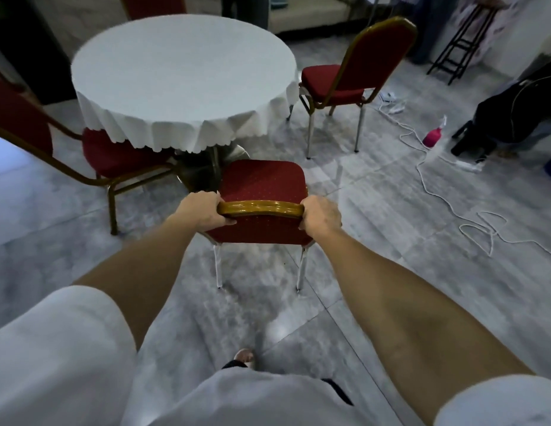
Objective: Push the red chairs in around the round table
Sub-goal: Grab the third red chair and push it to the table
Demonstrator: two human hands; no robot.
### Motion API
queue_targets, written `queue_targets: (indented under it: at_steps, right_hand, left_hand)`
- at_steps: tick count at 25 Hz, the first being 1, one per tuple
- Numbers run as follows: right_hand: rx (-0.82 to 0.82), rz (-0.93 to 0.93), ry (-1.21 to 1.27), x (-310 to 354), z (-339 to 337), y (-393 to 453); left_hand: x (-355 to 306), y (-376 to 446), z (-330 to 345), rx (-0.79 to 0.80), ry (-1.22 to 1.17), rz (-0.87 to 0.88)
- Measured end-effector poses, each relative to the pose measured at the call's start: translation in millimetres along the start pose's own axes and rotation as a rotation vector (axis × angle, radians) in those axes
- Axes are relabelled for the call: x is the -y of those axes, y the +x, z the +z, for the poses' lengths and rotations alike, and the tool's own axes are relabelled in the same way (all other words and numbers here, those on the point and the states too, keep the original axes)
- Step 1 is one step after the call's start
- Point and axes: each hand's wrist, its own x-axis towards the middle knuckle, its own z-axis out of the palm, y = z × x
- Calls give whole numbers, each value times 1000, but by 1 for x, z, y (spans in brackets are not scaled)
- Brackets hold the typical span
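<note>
Both hands grip the gold top rail of the near red chair (261, 182), which stands just short of the round table (181, 78), its seat front close to the table's pedestal and not yet under the white cloth. Left hand (201, 212) wraps the rail's left corner, fingers curled together over the top, thumb underneath against the red back. Right hand (321, 215) clamps the right corner the same way, fingers closed round the frame. Bare forearms reach forward from white sleeves. A second red chair at left (120, 155) sits with its seat partly tucked beneath the tablecloth's scalloped edge. A third red chair at far right (354, 78) stands just beside the table edge, seat outside the cloth. The back of a fourth chair (154, 6) shows beyond the table's far side. On the grey tiled floor to the right lie a white cable (437, 195) and a pink spray bottle (434, 135).
</note>
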Motion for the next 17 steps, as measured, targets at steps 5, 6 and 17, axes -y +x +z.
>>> queue_targets:
  at_steps: [5, 6, 17]
  right_hand:
    - [18, -105, -21, -38, -13, 22]
    - [27, -128, -16, -46, -16, 26]
    - [114, -328, -80, -124, -49, 71]
  left_hand:
    - [-45, -7, 7, -29, -11, -105]
    - [-56, -10, 9, -34, -12, -134]
    - [-161, -19, 32, -105, -72, -368]
